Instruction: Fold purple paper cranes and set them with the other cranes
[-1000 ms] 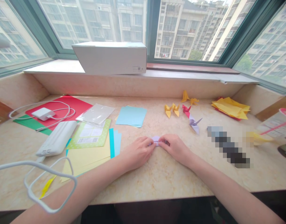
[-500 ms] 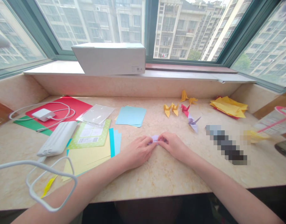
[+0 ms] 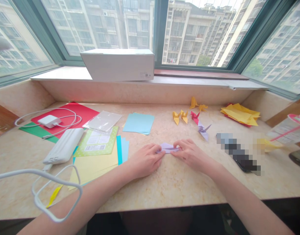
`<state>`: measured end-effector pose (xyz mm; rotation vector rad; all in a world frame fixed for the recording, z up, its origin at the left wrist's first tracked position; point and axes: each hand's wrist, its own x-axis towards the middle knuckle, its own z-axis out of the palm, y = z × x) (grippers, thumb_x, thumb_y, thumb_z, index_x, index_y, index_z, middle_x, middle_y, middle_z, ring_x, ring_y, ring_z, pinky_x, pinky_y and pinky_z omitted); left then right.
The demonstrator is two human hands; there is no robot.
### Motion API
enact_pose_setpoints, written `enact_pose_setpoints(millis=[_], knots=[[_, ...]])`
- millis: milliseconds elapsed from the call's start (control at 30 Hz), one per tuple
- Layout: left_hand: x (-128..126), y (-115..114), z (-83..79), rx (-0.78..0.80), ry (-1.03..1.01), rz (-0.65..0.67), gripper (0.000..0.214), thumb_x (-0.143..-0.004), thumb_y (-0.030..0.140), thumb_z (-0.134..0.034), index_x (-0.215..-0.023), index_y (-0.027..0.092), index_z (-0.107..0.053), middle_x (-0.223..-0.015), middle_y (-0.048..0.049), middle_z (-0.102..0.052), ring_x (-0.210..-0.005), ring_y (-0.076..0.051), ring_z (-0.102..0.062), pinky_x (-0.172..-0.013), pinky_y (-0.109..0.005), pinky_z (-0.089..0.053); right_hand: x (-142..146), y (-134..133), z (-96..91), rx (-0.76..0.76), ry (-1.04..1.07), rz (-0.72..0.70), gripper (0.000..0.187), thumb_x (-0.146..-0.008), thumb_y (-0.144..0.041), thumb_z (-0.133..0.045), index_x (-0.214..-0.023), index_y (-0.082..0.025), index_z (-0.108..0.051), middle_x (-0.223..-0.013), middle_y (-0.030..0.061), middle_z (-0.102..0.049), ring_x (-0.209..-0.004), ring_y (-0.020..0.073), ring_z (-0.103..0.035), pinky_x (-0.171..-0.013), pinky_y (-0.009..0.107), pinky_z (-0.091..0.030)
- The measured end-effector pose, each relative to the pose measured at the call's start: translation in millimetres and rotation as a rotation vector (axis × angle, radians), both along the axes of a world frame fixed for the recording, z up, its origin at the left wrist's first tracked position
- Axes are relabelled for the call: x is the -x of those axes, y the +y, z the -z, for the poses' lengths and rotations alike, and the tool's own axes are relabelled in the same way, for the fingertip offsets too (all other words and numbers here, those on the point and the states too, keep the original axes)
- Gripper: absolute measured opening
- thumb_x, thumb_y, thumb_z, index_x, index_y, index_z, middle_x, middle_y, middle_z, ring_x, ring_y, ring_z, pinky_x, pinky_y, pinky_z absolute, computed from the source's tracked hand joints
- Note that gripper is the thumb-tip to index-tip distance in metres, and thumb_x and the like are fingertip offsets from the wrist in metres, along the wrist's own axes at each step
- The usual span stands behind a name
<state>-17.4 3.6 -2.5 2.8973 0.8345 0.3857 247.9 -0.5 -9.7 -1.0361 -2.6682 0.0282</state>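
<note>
A folded piece of light purple paper (image 3: 167, 148) lies on the stone counter between my hands. My left hand (image 3: 148, 159) pinches its left end, the fingers curled and resting on the counter. At the other end, my right hand (image 3: 189, 151) has its thumb and fingertips closed on the paper's right side. A crease runs sideways along the visible middle of the paper. Beyond my right hand sit a purple paper crane (image 3: 203, 130), a red paper crane (image 3: 195, 117) and several yellow folded cranes (image 3: 180, 117).
Light blue square sheets (image 3: 138, 123) lie ahead of my left hand. Further left are cream sheets (image 3: 93, 168), a green dotted packet (image 3: 97, 140), a white power bank (image 3: 63, 146) and looping cable. Yellow paper (image 3: 240, 113), a pixelated dark object (image 3: 238, 153) and a clear cup (image 3: 287, 130) are right.
My right hand has slid to the right along the paper, away from my left hand, so more of the purple paper shows. My left hand keeps its hold. The view has shifted slightly.
</note>
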Motion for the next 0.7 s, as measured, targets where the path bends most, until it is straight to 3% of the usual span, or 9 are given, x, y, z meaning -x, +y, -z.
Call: enact_pose_setpoints(millis=[267, 400, 700], knots=[[8.4, 4.8, 6.3, -0.019, -0.073, 0.025, 0.026, -0.099, 0.017, -0.045, -0.119, 0.018, -0.061, -0.109, -0.0100, -0.067, -0.101, -0.023, -0.064, -0.089, -0.038, -0.051, 7.3, -3.3, -3.6, 0.079, 0.070, 0.041, 0.023, -0.095, -0.013, -0.057, -0.105, -0.025, -0.074, -0.099, 0.0039, -0.070, -0.089, 0.0185, -0.063, -0.084, 0.037, -0.037], [9.7, 13.4, 6.8, -0.036, -0.059, 0.074, 0.024, -0.098, 0.014, -0.046, -0.114, 0.018, -0.063, -0.106, -0.0098, -0.069, -0.095, -0.022, -0.065, -0.085, -0.038, -0.052, 5.1, -0.1, -0.8, 0.081, 0.116, 0.029, 0.022, -0.096, -0.019, -0.057, -0.108, -0.026, -0.074, -0.098, 0.0038, -0.071, -0.088, 0.0181, -0.065, -0.084, 0.037, -0.038], [7.4, 18.3, 5.7, -0.014, -0.038, 0.109, 0.020, -0.096, 0.009, -0.048, -0.104, 0.016, -0.065, -0.104, -0.0102, -0.066, -0.097, -0.022, -0.061, -0.084, -0.035, -0.052, 6.5, -8.1, -9.0, 0.115, 0.017, 0.031, 0.021, -0.094, -0.016, -0.056, -0.104, -0.024, -0.073, -0.105, 0.0052, -0.069, -0.095, 0.0220, -0.062, -0.088, 0.041, -0.040]])
